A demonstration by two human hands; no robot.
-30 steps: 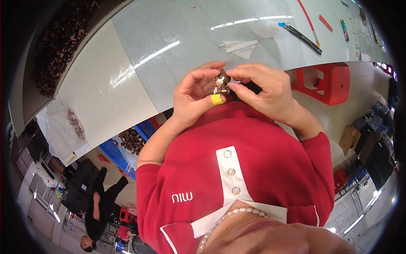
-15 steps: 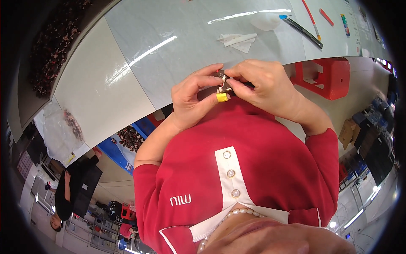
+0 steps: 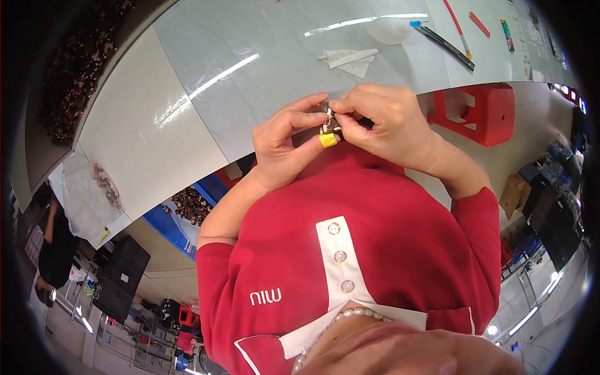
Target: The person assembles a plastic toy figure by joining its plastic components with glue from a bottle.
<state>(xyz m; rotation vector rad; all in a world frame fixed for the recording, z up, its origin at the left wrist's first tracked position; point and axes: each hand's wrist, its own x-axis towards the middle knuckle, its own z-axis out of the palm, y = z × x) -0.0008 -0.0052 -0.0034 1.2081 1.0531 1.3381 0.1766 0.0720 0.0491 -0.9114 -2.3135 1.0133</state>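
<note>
A small dark brown figurine-like piece with white and red details [image 3: 329, 127] is between my two hands, just off the near edge of the table. My left hand [image 3: 279, 140] grips it from the left between fingers and thumb; yellow tape wraps the thumb. From the right, my right hand [image 3: 389, 122] has thumb and forefinger pinched together against the piece. Those fingers cover part of it, and whether they hold a smaller part cannot be made out.
On the grey table [image 3: 250, 106] lie a crumpled white tissue [image 3: 351, 61], a black pen-like tool [image 3: 445, 46], a red-handled brush [image 3: 459, 28] and a green tube [image 3: 507, 35]. A red stool [image 3: 497, 115] stands at right. Dark pieces fill a blue crate [image 3: 169, 226] and a far-left heap [image 3: 81, 81].
My right thumb and forefinger have shifted slightly on the brown piece. My left hand keeps its grip. A person in black at the far left has moved further left.
</note>
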